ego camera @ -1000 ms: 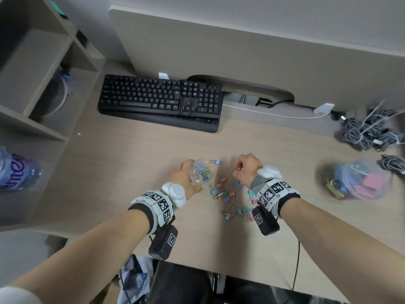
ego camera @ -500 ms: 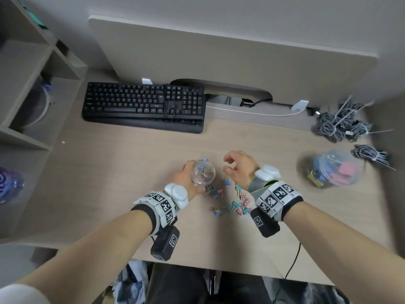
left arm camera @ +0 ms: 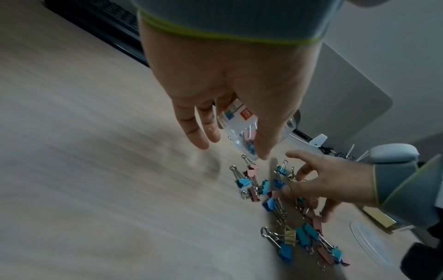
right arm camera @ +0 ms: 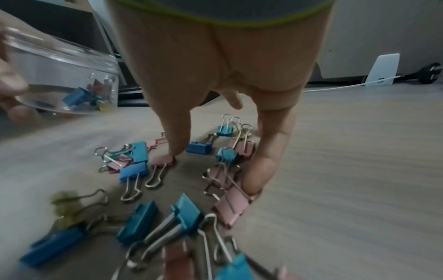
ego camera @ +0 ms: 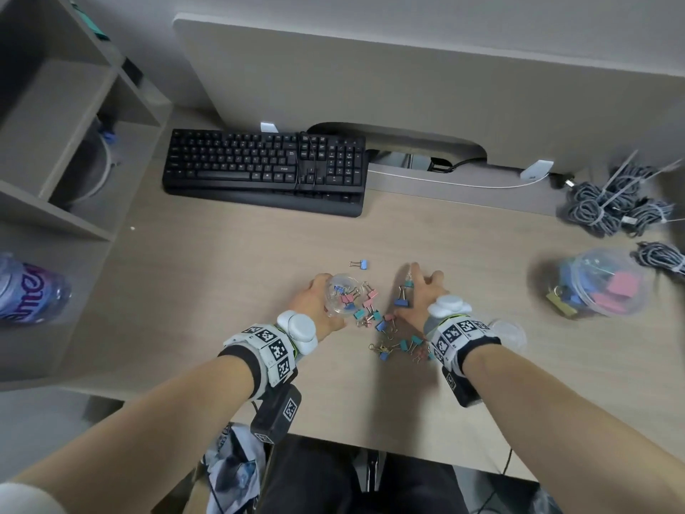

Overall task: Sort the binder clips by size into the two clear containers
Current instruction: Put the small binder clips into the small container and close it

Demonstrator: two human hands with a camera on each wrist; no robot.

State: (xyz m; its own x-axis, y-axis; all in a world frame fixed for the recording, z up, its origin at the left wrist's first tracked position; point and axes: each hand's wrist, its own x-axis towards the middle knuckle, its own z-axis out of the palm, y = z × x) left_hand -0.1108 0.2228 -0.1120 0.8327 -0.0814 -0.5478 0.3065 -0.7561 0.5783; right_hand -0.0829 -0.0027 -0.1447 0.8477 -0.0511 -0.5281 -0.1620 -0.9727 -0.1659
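Observation:
My left hand [ego camera: 315,302] grips a small clear container [ego camera: 343,294], tilted toward the pile, with a few small blue and pink clips inside [left arm camera: 249,136]. Several small binder clips [ego camera: 381,328] in blue, pink, teal and yellow lie scattered on the desk between my hands. My right hand [ego camera: 415,294] is spread over the pile's right side with straight fingers. Its thumb [right arm camera: 177,140] and one finger [right arm camera: 261,170] touch pink clips, and it holds nothing. One blue clip [ego camera: 361,264] lies apart, farther back. A larger clear container [ego camera: 604,287] with big clips stands far right.
A black keyboard [ego camera: 267,168] lies behind the work area. Bundled grey cables [ego camera: 615,205] sit at the back right. A clear lid [ego camera: 508,333] lies beside my right wrist. A shelf unit [ego camera: 55,142] and a water bottle [ego camera: 29,291] are at the left.
My right hand pinched a clip and brought it to the small container, then dropped back and spread over the pile. My left hand kept hold of the container.

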